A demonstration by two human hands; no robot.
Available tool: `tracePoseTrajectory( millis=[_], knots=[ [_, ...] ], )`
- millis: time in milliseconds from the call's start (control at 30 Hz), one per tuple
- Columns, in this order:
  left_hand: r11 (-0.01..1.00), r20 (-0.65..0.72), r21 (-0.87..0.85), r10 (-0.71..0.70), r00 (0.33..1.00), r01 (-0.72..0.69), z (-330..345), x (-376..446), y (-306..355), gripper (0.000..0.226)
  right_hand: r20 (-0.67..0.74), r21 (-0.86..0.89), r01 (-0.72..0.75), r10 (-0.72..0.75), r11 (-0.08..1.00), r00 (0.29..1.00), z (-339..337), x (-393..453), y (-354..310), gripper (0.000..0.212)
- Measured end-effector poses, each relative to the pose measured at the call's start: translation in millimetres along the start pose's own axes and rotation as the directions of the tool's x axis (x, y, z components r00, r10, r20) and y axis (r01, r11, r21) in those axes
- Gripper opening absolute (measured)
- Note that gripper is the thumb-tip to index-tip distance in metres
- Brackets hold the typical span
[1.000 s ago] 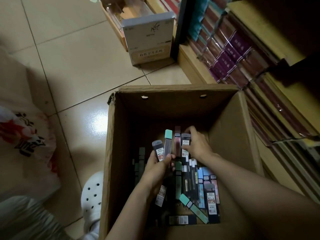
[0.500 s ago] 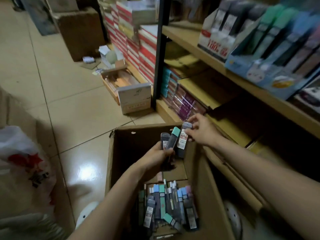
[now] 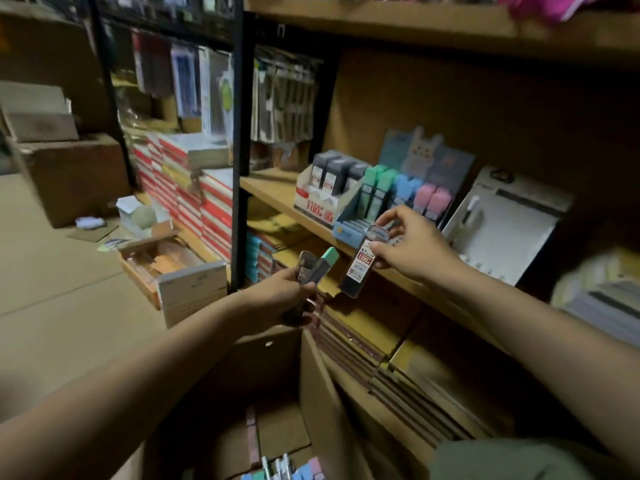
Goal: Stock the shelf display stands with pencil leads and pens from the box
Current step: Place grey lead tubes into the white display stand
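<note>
Right hand pinching a dark lead case near its top end, thumb on the labelled face, fingers behind; case tilted, hanging down and left from the pinch, lower end just past the front edge of the middle shelf. Held right in front of the blue stand, which sits at that shelf's front edge with green, blue and pink cases upright in its rear rows. White stand with dark cases touching the blue one on its left, nearer the shelf's left end. Pen stand, white, just right of the blue one. Left hand lower, below the shelf edge, wrapped round two more cases, one grey-topped, one green-capped, their tops fanning up and right from the fist, well apart from the right hand's case. Box open on the floor under both forearms, against the shelving; more cases lying in its bottom near the lower frame edge. Notebook stacks on the lowest shelf beside the box's right wall.
</note>
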State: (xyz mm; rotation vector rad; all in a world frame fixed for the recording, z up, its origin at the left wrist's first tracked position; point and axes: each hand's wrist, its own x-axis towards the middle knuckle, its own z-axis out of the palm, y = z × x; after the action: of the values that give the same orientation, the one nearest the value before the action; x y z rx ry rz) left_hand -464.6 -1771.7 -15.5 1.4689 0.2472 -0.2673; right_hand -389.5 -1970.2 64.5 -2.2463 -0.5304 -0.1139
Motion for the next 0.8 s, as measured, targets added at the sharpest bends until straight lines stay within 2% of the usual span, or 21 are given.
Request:
tracePoseTrajectory(
  millis=[200, 367, 500, 800],
  knots=[
    [0.956, -0.022, -0.232, 0.179, 0.984, -0.179, -6.2, 19.8, 47.3, 0.014, -0.207, -0.043, 0.062, -0.07, 0.997, 0.976, -58.7, 32.4, -35.1, 0.027],
    [0.928, -0.061, -0.299, 0.213, 0.975, -0.221, -21.2, 28.3, 66.4, 0.015, -0.334, -0.252, 0.128, -0.21, 0.959, 0.919, -60.9, 77.0, -62.2, 0.026],
    [0.914, -0.094, -0.335, 0.208, 0.974, -0.228, -40.3, 34.1, 75.4, 0.019, -0.412, -0.257, 0.126, -0.226, 0.958, 0.883, -42.1, 115.5, -67.7, 0.024],
    [0.896, -0.113, -0.38, 0.201, 0.973, -0.229, -48.3, 52.4, 72.9, 0.019, -0.322, -0.39, 0.042, -0.179, 0.92, 0.93, -6.5, 155.6, -48.5, 0.018]
  ],
)
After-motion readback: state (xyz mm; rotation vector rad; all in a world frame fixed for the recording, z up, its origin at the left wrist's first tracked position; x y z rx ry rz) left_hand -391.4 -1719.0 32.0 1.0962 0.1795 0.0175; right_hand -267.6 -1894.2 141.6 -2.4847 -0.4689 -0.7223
